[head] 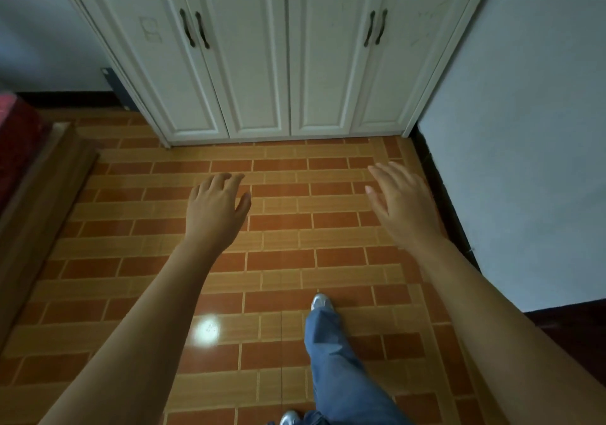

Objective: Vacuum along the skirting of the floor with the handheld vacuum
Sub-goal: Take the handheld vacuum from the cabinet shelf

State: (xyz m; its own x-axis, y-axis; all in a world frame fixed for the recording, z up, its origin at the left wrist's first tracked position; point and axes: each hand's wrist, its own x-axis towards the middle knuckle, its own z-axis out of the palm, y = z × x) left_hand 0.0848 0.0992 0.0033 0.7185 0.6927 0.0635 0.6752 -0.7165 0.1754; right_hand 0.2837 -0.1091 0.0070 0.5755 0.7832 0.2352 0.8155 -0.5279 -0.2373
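Both my arms reach forward over the brick-patterned tile floor (282, 254). My left hand (216, 204) hovers palm down with relaxed fingers and holds nothing. My right hand (400, 201) is spread flat, fingers straight, also empty, close to the dark skirting (436, 188) that runs along the foot of the right wall. A second stretch of dark skirting (65, 99) lies under the left wall. No handheld vacuum is in view.
A white four-door wardrobe (259, 63) stands straight ahead. A wooden bed frame (39, 201) with a red cover (16, 142) borders the left. My leg in blue jeans (331, 352) and a silver shoe (319, 303) step forward on the floor.
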